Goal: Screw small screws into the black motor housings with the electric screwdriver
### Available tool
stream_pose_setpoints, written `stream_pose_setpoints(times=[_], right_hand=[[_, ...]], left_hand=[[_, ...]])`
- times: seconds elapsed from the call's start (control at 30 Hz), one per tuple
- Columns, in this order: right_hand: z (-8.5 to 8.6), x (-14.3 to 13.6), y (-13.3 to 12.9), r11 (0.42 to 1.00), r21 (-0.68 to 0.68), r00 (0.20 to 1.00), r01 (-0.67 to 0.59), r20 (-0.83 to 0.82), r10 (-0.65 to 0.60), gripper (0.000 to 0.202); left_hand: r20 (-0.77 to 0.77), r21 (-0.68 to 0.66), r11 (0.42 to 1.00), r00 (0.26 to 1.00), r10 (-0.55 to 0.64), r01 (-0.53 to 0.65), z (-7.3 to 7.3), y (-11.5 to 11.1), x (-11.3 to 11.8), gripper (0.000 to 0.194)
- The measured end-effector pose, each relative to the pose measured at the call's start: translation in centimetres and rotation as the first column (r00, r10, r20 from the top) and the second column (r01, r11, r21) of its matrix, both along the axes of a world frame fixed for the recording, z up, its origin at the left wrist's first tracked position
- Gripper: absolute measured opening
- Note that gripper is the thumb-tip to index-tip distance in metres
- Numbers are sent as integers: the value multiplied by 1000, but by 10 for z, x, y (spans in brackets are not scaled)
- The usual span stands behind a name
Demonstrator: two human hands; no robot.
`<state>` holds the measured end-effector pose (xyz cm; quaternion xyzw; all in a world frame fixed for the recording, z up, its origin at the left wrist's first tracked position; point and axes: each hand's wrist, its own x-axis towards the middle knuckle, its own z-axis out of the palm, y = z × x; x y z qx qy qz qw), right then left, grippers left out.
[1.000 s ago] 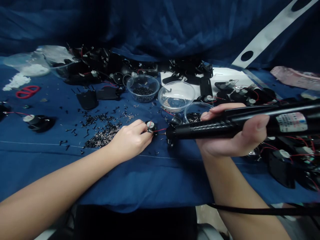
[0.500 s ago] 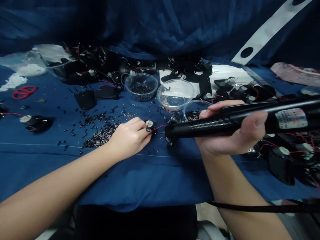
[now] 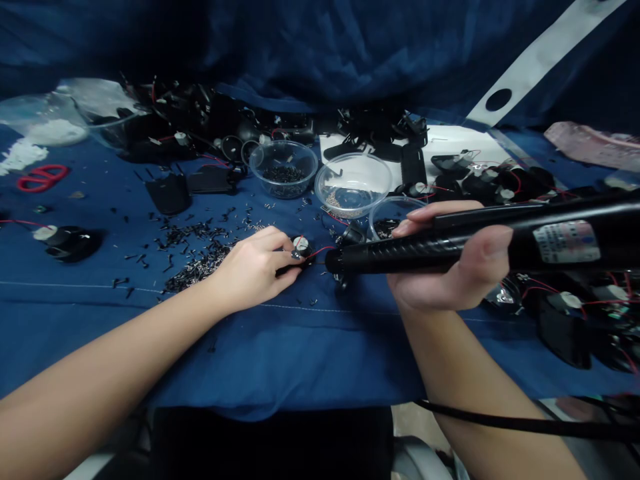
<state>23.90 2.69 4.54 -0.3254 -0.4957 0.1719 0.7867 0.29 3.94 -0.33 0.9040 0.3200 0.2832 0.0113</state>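
Left hand is bent over the blue cloth work surface, its thumb and forefinger pinched on the near edge of a small black part with a round white disc. That part is set on the cloth near the middle of the view, and its underside is hidden by the fingers. From it a thin red wire is led rightward.

By the right hand a long, glossy black cylindrical power screwdriver is gripped, the fingers wrapped over its barrel and the thumb laid along the near side. The tool is held almost level, its nose turned toward the left fingertips; whether the part is touched by its thin bit cannot be told. On the barrel a white printed label is seen.

Beside the left wrist, a loose heap of small black and silvery screws is spread. Beyond the hands, three round clear plastic bowls are lined up: the left one and the right one are stocked with dark pieces, the middle one with pale small pieces. Farther left, scissors with red looped handles are laid near a black rounded piece with a white disc.
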Motion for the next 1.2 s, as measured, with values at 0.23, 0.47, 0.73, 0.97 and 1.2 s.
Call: stream_pose_setpoints(times=[0.23, 0.47, 0.73, 0.97, 1.2], right_hand=[[-6, -4, -5, 999, -15, 996, 28, 84, -27, 47], [-9, -5, -4, 995, 36, 984, 94, 150, -98, 45], [-7, -7, -7, 996, 14, 983, 93, 160, -93, 42], [-8, -6, -8, 998, 2, 982, 58, 181, -57, 43], [9, -7, -2, 994, -77, 971, -73, 223, 89, 36]], left_hand=[[14, -28, 999, 1000, 20, -19, 1, 1, 2, 15], [19, -63, 997, 999, 36, -35, 2, 0, 4, 15], [30, -47, 999, 999, 25, -23, 1, 1, 4, 16], [25, -34, 999, 999, 25, -24, 1, 0, 5, 20], [37, -16, 999, 999, 32, -31, 0, 0, 6, 19]])
